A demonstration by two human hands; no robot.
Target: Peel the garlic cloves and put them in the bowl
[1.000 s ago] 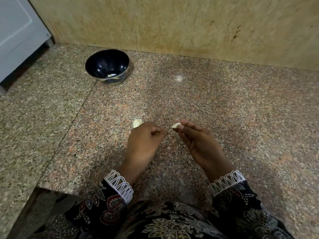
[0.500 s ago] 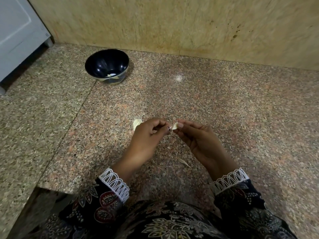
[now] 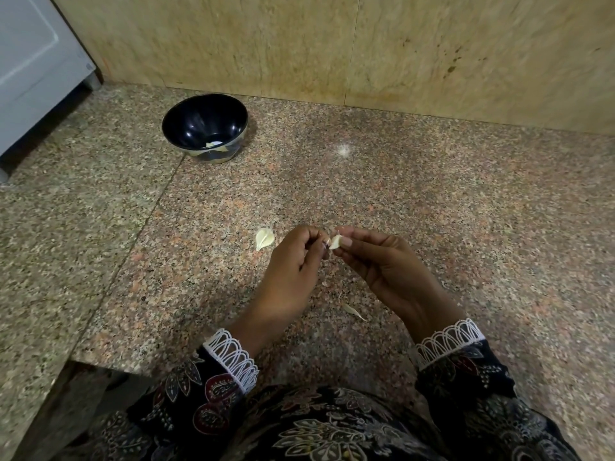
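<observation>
dark bowl (image 3: 205,126) far left near wall, pale bits at bottom; loose garlic clove (image 3: 264,238) on granite counter (image 3: 466,211), just left of hands; left hand (image 3: 293,271) fingers curled, tips picking at held clove (image 3: 335,242); that clove pinched between thumb and fingertips of right hand (image 3: 389,271), above counter; peel scrap (image 3: 353,311) lying beneath right hand

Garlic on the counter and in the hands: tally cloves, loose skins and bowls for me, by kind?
Cloves: 2, one held between the left hand and right hand, one on the counter
Loose skins: 1
Bowls: 1, pale bits inside unclear
Total: 4
</observation>
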